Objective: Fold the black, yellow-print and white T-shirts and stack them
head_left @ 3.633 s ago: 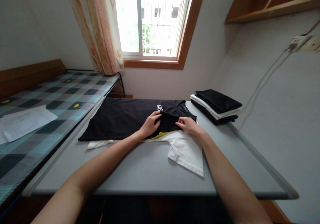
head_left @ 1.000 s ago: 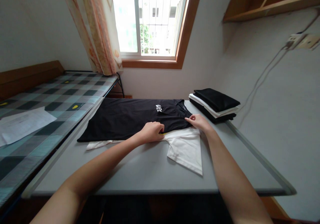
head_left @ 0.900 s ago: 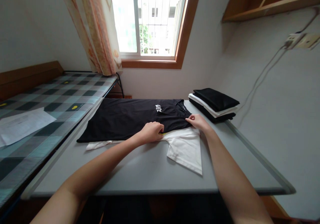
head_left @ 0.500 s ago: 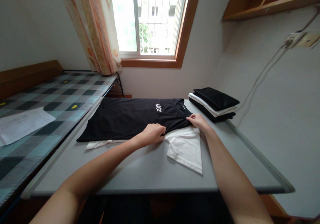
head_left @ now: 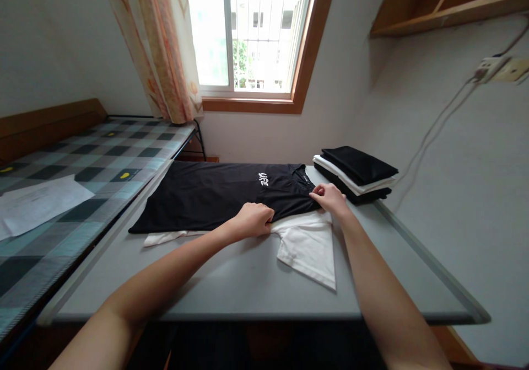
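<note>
A black T-shirt (head_left: pixel 206 193) with white lettering lies spread across the table, its collar to the right. Beneath it is a white T-shirt (head_left: pixel 308 246), whose sleeve sticks out at the near side and whose hem shows at the left. My left hand (head_left: pixel 253 219) is closed at the near edge of the black T-shirt, where it meets the white one; its fingertips are partly hidden. Close to the collar, my right hand (head_left: pixel 328 198) pinches the black fabric at the shoulder between thumb and fingers.
A stack of folded black and white clothes (head_left: pixel 355 171) sits on the grey table (head_left: pixel 248 290) at the back right. To the left is a bed with a checked mattress (head_left: pixel 136 155) and papers (head_left: pixel 41 202). Cables (head_left: pixel 433 116) hang along the right wall.
My right hand has shifted its fingers slightly at the shoulder by the collar. My left hand stays in place, and the whole view has moved a little.
</note>
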Motion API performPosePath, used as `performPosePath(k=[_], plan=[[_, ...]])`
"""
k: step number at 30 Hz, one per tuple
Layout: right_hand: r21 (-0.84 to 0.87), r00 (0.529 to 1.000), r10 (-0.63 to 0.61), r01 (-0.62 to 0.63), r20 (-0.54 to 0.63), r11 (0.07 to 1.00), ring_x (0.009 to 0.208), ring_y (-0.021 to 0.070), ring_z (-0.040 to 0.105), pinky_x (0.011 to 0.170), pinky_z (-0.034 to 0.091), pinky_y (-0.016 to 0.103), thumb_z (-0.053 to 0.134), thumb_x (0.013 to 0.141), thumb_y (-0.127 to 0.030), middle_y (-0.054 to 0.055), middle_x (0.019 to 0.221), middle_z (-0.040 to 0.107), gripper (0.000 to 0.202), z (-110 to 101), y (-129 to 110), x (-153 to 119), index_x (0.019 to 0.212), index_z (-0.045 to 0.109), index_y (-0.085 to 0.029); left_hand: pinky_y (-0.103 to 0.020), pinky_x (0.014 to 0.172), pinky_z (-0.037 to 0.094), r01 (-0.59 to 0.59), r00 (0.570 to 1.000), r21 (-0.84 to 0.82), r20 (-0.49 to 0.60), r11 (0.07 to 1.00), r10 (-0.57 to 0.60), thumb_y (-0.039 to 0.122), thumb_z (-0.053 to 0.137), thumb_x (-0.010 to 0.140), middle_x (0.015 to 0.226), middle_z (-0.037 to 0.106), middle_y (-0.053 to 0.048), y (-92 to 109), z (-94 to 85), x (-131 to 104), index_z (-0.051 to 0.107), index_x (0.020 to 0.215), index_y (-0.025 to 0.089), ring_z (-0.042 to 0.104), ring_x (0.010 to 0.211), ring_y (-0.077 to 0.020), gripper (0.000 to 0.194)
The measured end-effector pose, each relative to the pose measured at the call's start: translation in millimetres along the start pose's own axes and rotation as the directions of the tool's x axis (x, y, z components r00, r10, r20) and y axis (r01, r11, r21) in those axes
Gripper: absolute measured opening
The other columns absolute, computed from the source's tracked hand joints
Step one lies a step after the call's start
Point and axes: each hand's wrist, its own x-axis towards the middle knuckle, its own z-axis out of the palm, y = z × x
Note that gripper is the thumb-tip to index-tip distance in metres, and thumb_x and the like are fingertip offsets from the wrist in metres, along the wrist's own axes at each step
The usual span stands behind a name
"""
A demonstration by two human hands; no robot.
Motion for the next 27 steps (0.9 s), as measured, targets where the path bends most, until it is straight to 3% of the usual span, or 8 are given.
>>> performPosePath(k=[3,6,12,17,21,24,27], plan=[[0.102,0.969,-0.229,0.22,0.088,0.97,0.082,0.0192,0.06,0.075,0.044,0.029,0.066,0.078,-0.042,0.005,0.087,0.065,0.022,-5,-25,-7,0.078,0.068,-0.02,-0.028,0.066,0.046,0.015,1.0,-0.012,-0.012,1.0,-0.015,0.023,0.059,0.076,0.084,0.072,-0.005,0,1.6,2,0.067,0.079,0.023,0.067,0.077,-0.0227,0.008],[0.3,0.854,-0.441,0.36,0.275,0.884,0.08,0.0168,0.058,0.074,0.045,0.027,0.068,0.078,-0.047,0.003,0.086,0.063,0.028,-1,-51,-18,0.078,0.066,-0.019,-0.028,0.065,0.046,0.029,0.999,-0.015,-0.025,0.999,-0.029,0.022,0.059,0.076,0.083,0.071,-0.005,1,1.1,2,0.066,0.08,0.023,0.067,0.076,-0.0225,0.009],[0.335,0.721,-0.531,0.416,0.445,0.845,0.087,0.0178,0.058,0.077,0.044,0.027,0.079,0.07,-0.035,0.003,0.091,0.063,0.025,19,-71,-31,0.087,0.07,-0.019,-0.027,0.064,0.045,0.014,0.999,-0.012,0.041,1.0,-0.014,0.031,0.062,0.076,0.084,0.07,-0.004,3,-6.6,0,0.066,0.078,0.022,0.067,0.077,-0.0216,0.01],[0.311,0.722,-0.538,0.44,0.435,0.842,0.086,0.0178,0.058,0.078,0.043,0.027,0.078,0.07,-0.028,0.003,0.089,0.063,0.018,23,-71,-31,0.084,0.072,-0.019,-0.027,0.063,0.045,0.029,0.995,0.014,0.091,0.999,-0.03,0.031,0.063,0.072,0.085,0.071,-0.005,5,-16.3,-1,0.067,0.078,0.022,0.067,0.079,-0.0225,0.012],[0.347,0.728,-0.558,0.443,0.398,0.827,0.084,0.0174,0.058,0.076,0.044,0.027,0.075,0.071,-0.022,0.003,0.087,0.062,0.015,25,-70,-31,0.086,0.072,-0.019,-0.027,0.068,0.046,0.091,0.995,-0.01,0.048,0.996,-0.09,0.03,0.057,0.078,0.084,0.07,-0.004,4,-21.9,-1,0.067,0.083,0.023,0.067,0.081,-0.0219,0.013],[0.389,0.737,-0.563,0.426,0.374,0.817,0.08,0.0157,0.058,0.073,0.043,0.025,0.067,0.073,-0.015,0.002,0.086,0.062,0.013,29,-68,-31,0.085,0.071,-0.018,-0.028,0.072,0.048,0.073,0.997,-0.014,0.036,0.997,-0.072,0.028,0.057,0.079,0.094,0.069,-0.004,4,-20.7,-2,0.065,0.093,0.024,0.067,0.086,-0.0216,0.017],[0.426,0.75,-0.575,0.427,0.326,0.798,0.074,0.0139,0.055,0.068,0.041,0.024,0.062,0.076,-0.017,0.001,0.082,0.06,0.009,32,-69,-32,0.082,0.068,-0.017,-0.029,0.073,0.05,0.073,0.995,0.013,0.073,0.997,-0.074,0.031,0.063,0.076,0.107,0.066,-0.005,3,-14.7,-5,0.058,0.112,0.024,0.066,0.091,-0.0232,0.037]])
